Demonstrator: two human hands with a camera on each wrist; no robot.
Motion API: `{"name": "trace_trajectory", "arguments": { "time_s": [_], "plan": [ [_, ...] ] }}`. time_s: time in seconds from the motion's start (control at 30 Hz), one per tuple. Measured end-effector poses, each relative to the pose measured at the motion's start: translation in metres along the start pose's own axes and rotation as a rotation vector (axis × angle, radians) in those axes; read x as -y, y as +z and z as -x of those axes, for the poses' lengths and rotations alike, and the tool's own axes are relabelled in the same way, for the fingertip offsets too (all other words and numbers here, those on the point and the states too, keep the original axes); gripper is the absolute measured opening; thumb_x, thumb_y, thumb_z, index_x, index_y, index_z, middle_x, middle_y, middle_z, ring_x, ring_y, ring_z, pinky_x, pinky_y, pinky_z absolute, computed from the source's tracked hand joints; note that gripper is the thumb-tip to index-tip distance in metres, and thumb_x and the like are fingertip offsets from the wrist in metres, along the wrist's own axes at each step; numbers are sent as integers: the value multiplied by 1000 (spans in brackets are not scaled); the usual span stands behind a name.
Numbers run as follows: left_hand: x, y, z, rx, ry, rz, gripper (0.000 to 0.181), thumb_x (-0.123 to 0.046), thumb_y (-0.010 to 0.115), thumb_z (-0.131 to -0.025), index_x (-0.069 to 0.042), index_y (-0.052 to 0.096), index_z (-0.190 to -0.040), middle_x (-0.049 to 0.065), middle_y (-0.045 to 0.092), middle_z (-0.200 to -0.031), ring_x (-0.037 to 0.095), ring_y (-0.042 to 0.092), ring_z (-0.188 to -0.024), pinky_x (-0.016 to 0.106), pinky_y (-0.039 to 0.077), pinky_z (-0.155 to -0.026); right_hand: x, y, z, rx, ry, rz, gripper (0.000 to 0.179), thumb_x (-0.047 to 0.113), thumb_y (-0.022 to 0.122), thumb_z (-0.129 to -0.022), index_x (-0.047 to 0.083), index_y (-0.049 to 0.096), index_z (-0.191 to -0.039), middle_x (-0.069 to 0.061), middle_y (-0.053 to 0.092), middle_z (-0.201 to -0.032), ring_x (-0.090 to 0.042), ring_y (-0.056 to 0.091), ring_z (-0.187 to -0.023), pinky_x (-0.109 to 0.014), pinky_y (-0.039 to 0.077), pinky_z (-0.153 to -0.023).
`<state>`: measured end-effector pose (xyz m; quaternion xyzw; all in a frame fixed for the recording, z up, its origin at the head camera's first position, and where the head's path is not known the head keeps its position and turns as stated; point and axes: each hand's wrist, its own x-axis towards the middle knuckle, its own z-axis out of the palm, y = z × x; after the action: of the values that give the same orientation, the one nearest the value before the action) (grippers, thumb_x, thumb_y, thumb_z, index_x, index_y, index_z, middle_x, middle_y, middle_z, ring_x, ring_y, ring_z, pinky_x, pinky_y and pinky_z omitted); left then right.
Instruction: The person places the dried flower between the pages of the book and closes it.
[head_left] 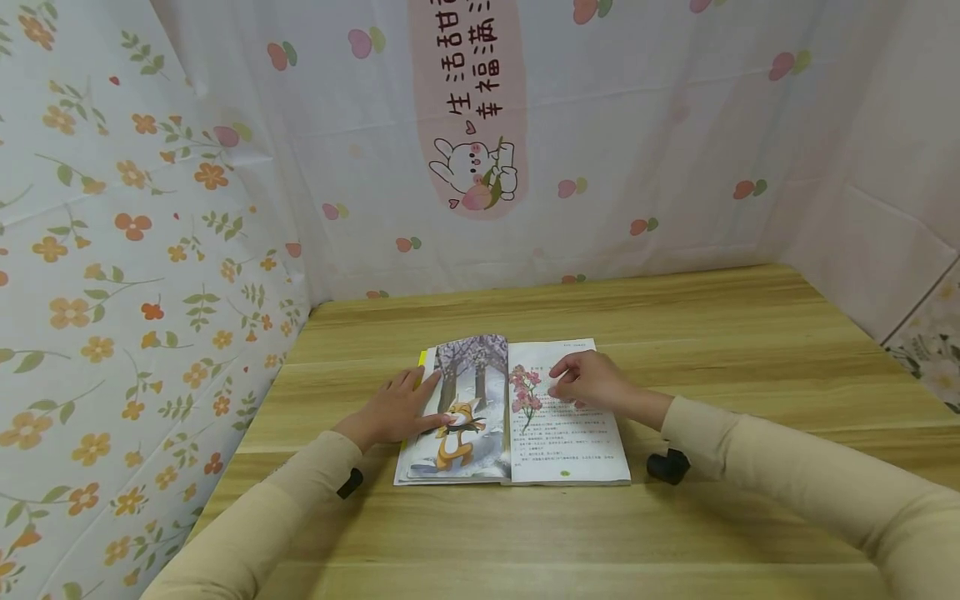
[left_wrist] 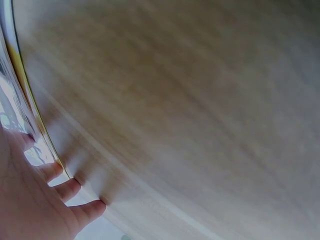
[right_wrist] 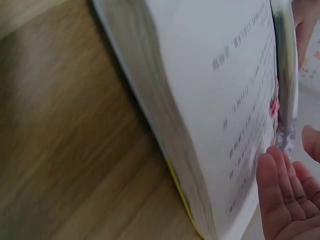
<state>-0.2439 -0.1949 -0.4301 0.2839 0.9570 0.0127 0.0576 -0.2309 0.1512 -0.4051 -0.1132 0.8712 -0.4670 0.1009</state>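
Observation:
An open book lies on the table, a fox in a snowy wood on its left page and printed text on its right. My left hand rests on the left page, fingers spread and straight; the left wrist view shows fingertips reaching past the book's edge. Near the gutter, on the right page, lies a pink flower sprig with a green stem. Just right of it, my right hand hovers over the text with bent fingers. A gap shows between thumb and fingers in the right wrist view, with nothing held there.
The wooden table extends around the book on all sides. Patterned cloth hangs behind and along the left side. A dark strapped device sits under the right wrist.

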Motion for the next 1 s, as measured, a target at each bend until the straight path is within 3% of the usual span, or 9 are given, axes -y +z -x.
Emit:
{"name": "trace_trajectory", "arguments": {
  "time_s": [0.23, 0.43, 0.57, 0.83, 1.0],
  "plan": [
    [-1, -3, 1, -11, 9, 11, 85, -66, 45, -94, -8, 26, -154, 24, 31, -149, 43, 31, -135, 60, 32, -102, -10, -21, 6, -51, -231, 237, 25, 12, 76, -85, -4, 68, -103, -2, 65, -83, -16, 59, -74, -31, 49, -68],
    [-1, -3, 1, -7, 10, 6, 86, -66, 44, -93, -8, 25, -154, 25, 30, -149, 43, 31, -135, 60, 32, -102, -27, -34, 12, 3, -347, 321, 31, 15, 76, -86, -2, 67, -110, -8, 68, -103, -23, 63, -94, -40, 51, -79],
    [-2, -4, 2, 12, -3, 14, 86, -66, 44, -94, -8, 24, -155, 27, 28, -150, 44, 29, -136, 59, 30, -104, -35, -41, 20, 40, -433, 443, 37, 21, 77, -86, 2, 66, -116, -7, 65, -114, -24, 60, -104, -44, 49, -87],
    [-4, -6, 2, 38, -56, 64, 88, -68, 45, -92, -12, 23, -156, 36, 26, -147, 49, 25, -136, 59, 25, -107, -50, -48, 36, 158, -602, 726, 59, 46, 66, -91, 8, 55, -135, -13, 48, -142, -33, 46, -128, -49, 41, -100],
    [-2, -3, -1, 36, -72, 58, 91, -71, 45, -90, -12, 24, -156, 35, 28, -147, 47, 28, -135, 57, 26, -107, -57, -47, 39, 208, -647, 796, 69, 57, 56, -93, 10, 48, -144, -13, 38, -151, -34, 35, -137, -51, 35, -104]
  ]
}}
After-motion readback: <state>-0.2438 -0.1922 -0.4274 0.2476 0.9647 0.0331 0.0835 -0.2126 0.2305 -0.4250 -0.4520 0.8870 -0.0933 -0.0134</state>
